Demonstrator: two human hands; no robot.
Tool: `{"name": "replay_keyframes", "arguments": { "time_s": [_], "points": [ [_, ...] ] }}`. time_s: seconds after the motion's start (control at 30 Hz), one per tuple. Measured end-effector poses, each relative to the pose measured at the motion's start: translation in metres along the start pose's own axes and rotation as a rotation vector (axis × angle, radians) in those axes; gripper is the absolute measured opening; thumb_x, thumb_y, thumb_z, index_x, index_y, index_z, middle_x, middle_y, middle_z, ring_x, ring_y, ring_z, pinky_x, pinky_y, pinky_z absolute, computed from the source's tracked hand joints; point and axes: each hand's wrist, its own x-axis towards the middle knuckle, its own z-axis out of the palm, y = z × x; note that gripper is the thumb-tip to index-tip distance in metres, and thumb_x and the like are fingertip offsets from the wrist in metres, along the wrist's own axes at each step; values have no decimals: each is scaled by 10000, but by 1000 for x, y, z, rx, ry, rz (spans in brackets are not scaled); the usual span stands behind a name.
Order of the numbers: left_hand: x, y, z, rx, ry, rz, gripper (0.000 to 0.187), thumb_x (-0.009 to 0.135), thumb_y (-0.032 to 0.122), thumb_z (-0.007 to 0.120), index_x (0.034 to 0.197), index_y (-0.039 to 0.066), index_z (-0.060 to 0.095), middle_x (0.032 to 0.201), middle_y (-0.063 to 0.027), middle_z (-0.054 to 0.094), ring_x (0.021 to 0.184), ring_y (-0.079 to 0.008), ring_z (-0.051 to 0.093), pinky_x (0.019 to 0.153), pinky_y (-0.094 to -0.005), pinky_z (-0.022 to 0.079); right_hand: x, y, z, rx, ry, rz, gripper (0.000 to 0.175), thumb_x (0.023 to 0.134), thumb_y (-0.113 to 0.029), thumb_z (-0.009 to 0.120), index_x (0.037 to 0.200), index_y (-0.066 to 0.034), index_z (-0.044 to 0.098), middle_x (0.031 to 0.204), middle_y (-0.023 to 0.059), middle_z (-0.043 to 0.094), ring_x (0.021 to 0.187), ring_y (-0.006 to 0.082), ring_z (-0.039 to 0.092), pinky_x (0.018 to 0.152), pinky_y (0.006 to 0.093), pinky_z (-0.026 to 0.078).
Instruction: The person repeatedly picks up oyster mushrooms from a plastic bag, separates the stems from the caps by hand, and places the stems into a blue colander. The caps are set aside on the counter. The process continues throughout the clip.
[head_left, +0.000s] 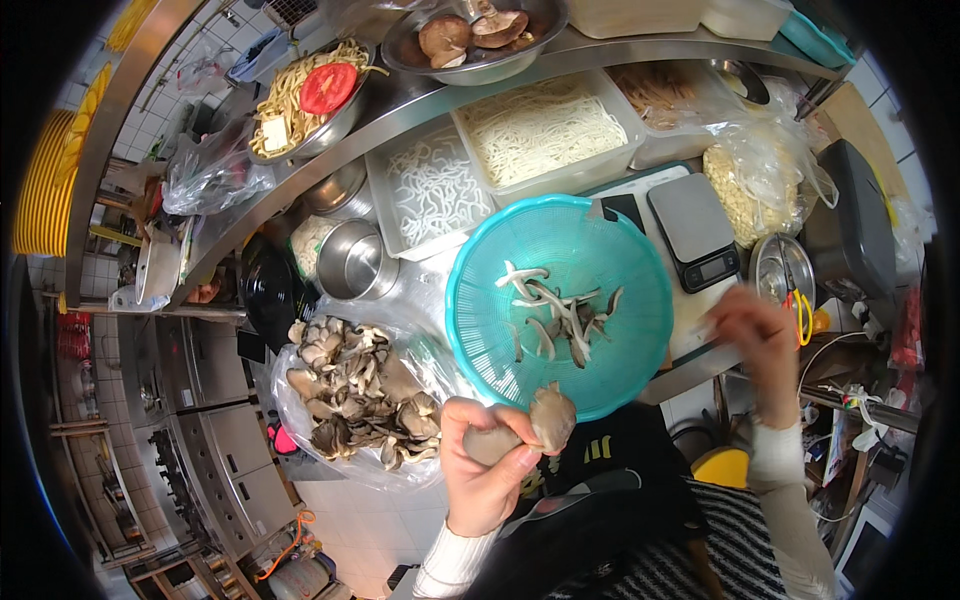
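Observation:
Between the thumb and fingers of my left hand (487, 457) is a grey-brown oyster mushroom (553, 418), held at the near rim of a turquoise plastic colander (480, 300). Torn mushroom strips (566, 311) lie on the colander's bottom. My right hand (754, 326) is blurred, out to the right above the edge of a white cutting board (686, 322); whether its fingers hold anything cannot be made out. To the left of the colander, a clear plastic bag (300, 420) lies spread with a heap of oyster mushrooms (360, 397) on it.
A digital kitchen scale (694, 225) sits right of the colander, near scissors with red and yellow handles (796, 307). Behind are plastic bins of noodles (544, 131) and a steel pot (356, 259). Along the steel shelf (420, 105) stand a bowl of shiitake mushrooms (480, 71) and a noodle bowl (330, 127).

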Motion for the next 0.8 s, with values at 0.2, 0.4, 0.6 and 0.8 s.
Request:
{"name": "replay_keyframes", "arguments": {
  "time_s": [0.2,0.4,0.6,0.8],
  "points": [
    [-2,2,-3,64,-123,74,412,798,-135,611,1052,82,369,940,-165,610,839,-212,611,744,-317,519,20,-41,105,519,-612,-77,248,792,34,646,1029,-39,627,950,26,554,770,101,532,641,239,430],
    [1,13,3,-69,209,-140,319,859,-32,599,1088,65,398,998,-176,603,879,-202,610,748,-313,535,14,-50,105,-180,-277,-863,222,674,-11,703,886,-58,656,822,41,535,652,174,522,534,254,413],
    [-5,19,14,-97,128,-248,420,813,-70,645,1125,59,396,973,-143,602,821,-183,614,727,-294,529,9,-40,108,-465,-83,-1347,226,631,-128,664,853,-91,662,841,-5,551,659,119,507,530,235,398],
    [0,17,14,31,83,-238,445,797,-121,616,1137,62,394,910,-118,604,783,-169,617,701,-286,532,6,-32,106,-481,-76,-1343,251,619,-97,681,870,-102,675,843,-16,542,667,118,492,534,237,395]
  ]
}}
